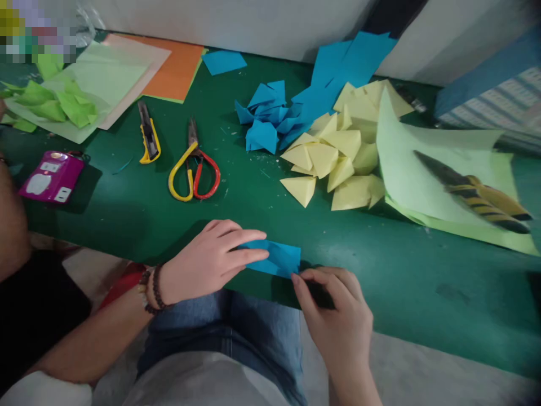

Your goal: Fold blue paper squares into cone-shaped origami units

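A small blue sheet of paper [284, 256] lies on the green table close to its front edge. My left hand [220, 254] rests flat on the paper's left part, fingers stretched out over it and hiding that end. At the paper's lower right corner, my right hand [333, 299] pinches the edge between thumb and index finger. Beyond my hands sit folded blue paper pieces [264, 121] in a loose pile. Beside them is a heap of folded pale yellow paper pieces [325, 152]. Flat blue sheets [346, 62] lie behind.
Scissors [193, 163] with yellow and red handles and a yellow utility knife [149, 135] lie left of centre. Yellow-black scissors [477, 194] rest on light green sheets [414, 152]. A purple box [53, 177], green folded papers [76, 104] and another person's arm [12, 220] are at left.
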